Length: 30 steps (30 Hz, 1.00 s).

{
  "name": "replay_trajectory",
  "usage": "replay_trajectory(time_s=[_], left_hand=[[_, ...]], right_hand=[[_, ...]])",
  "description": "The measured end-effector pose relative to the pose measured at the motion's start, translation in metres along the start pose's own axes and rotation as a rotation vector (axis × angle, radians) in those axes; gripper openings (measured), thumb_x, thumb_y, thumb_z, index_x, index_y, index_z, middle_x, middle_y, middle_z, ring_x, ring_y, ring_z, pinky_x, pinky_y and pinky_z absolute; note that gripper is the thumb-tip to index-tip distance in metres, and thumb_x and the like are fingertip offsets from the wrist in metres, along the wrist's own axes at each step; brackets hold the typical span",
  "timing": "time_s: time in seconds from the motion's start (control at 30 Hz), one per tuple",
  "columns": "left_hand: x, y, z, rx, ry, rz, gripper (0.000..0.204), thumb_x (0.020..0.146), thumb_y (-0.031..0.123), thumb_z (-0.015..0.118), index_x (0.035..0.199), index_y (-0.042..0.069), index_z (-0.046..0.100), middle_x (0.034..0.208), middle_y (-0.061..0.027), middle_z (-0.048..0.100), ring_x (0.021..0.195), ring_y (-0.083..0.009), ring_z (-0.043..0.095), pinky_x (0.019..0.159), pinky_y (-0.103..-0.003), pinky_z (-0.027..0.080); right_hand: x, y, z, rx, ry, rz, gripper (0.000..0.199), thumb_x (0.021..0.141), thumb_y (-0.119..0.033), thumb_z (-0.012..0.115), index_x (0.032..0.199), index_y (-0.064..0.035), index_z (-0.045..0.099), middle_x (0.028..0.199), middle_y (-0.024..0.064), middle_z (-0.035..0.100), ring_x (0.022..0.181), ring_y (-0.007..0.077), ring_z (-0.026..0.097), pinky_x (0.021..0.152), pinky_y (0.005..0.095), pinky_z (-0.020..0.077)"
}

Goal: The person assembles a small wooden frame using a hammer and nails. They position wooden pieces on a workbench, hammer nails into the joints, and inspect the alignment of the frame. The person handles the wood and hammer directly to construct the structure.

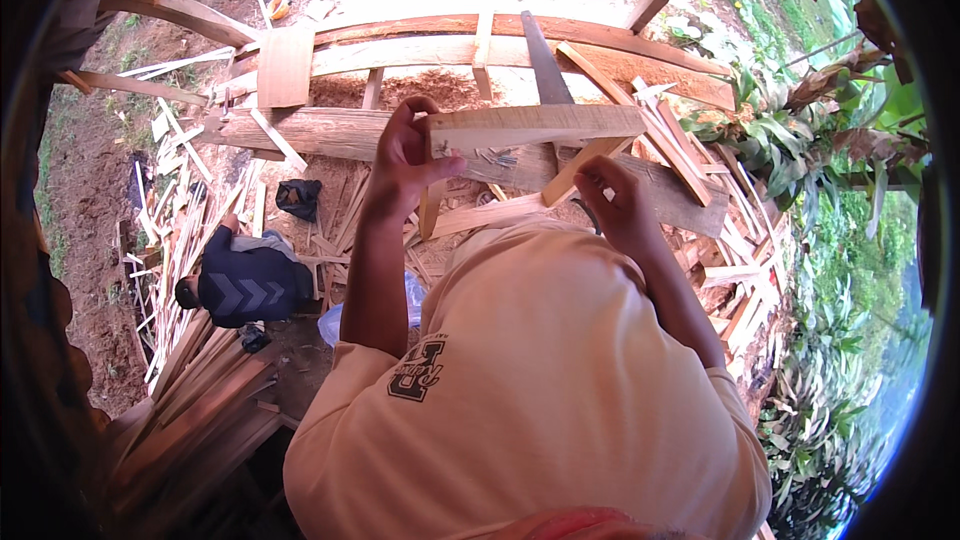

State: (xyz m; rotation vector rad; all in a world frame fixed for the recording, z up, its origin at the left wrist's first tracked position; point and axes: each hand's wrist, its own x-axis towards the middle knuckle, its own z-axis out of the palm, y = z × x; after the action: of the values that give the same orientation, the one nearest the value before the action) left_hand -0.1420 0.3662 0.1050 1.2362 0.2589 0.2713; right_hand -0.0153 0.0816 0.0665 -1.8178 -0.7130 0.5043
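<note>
A small four-sided wooden frame [540, 124] of pale sawn strips is held up in front of my chest, above the bench. My left hand [402, 165] grips its left corner, the thumb on the near side and the fingers curled behind the end. On the other side, my right hand [618, 202] is closed with bent fingers against the frame's slanting right strip; the fingertips are partly hidden. Just beyond the frame, a handsaw [545, 58] with a long dark tapering blade lies across the bench boards. Small nails [494, 157] lie scattered on the plank below the frame.
The workbench's long planks [300, 128] run from left to right. A flat brown board [286, 68] lies at its left. Offcuts [740, 275] pile up at right. At left, a person in a dark top [250, 278] bends beside wood strips and a black bag [298, 199].
</note>
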Motion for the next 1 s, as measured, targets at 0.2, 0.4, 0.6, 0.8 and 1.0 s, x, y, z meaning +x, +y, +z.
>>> replay_trajectory(time_s=[0.2, 0.4, 0.6, 0.8, 1.0], left_hand=[[0.012, 0.030, -0.043, -0.125, -0.150, 0.096, 0.089, 0.074, 0.012, 0.087, 0.149, 0.000, 0.041, 0.093, -0.0079, 0.066, 0.081, -0.0168, 0.062, 0.071, -0.030, 0.048], [0.017, 0.043, -0.035, -0.341, -0.023, 0.012, 0.073, 0.090, 0.038, 0.070, 0.146, -0.002, 0.047, 0.109, -0.0144, 0.066, 0.089, -0.0229, 0.064, 0.074, -0.034, 0.051], [0.018, 0.029, -0.036, -0.081, 0.105, 0.044, 0.064, 0.085, 0.025, 0.070, 0.140, -0.001, 0.051, 0.108, -0.0131, 0.066, 0.089, -0.0207, 0.064, 0.076, -0.034, 0.051], [0.016, 0.025, -0.028, 0.107, 0.209, 0.106, 0.056, 0.085, 0.018, 0.072, 0.136, 0.001, 0.055, 0.104, -0.0092, 0.066, 0.085, -0.0158, 0.062, 0.075, -0.030, 0.049], [0.009, 0.024, -0.023, 0.115, 0.214, 0.152, 0.051, 0.087, 0.014, 0.073, 0.134, 0.003, 0.057, 0.102, -0.0063, 0.066, 0.084, -0.0107, 0.061, 0.072, -0.025, 0.047]], right_hand=[[-0.008, -0.003, -0.008, -0.038, -0.014, 0.019, 0.013, 0.100, -0.013, 0.068, 0.101, -0.0001, 0.067, 0.087, 0.0127, 0.072, 0.073, 0.0225, 0.067, 0.069, 0.0361, 0.0528], [-0.011, 0.001, -0.014, -0.080, -0.025, 0.042, 0.014, 0.099, -0.014, 0.068, 0.100, -0.0008, 0.066, 0.088, 0.0150, 0.073, 0.075, 0.0290, 0.069, 0.071, 0.0397, 0.0535], [-0.017, 0.005, -0.019, -0.072, -0.051, 0.065, 0.014, 0.099, -0.015, 0.068, 0.102, -0.0014, 0.066, 0.088, 0.0151, 0.073, 0.076, 0.0295, 0.070, 0.071, 0.0407, 0.0540], [-0.018, 0.011, -0.018, -0.087, -0.063, 0.063, 0.014, 0.099, -0.015, 0.068, 0.101, -0.0012, 0.066, 0.088, 0.0154, 0.073, 0.077, 0.0303, 0.071, 0.072, 0.0415, 0.0547], [-0.016, 0.011, -0.016, -0.101, -0.085, 0.018, 0.014, 0.098, -0.014, 0.068, 0.099, -0.0002, 0.066, 0.088, 0.0162, 0.073, 0.078, 0.0317, 0.071, 0.072, 0.0418, 0.0551]])
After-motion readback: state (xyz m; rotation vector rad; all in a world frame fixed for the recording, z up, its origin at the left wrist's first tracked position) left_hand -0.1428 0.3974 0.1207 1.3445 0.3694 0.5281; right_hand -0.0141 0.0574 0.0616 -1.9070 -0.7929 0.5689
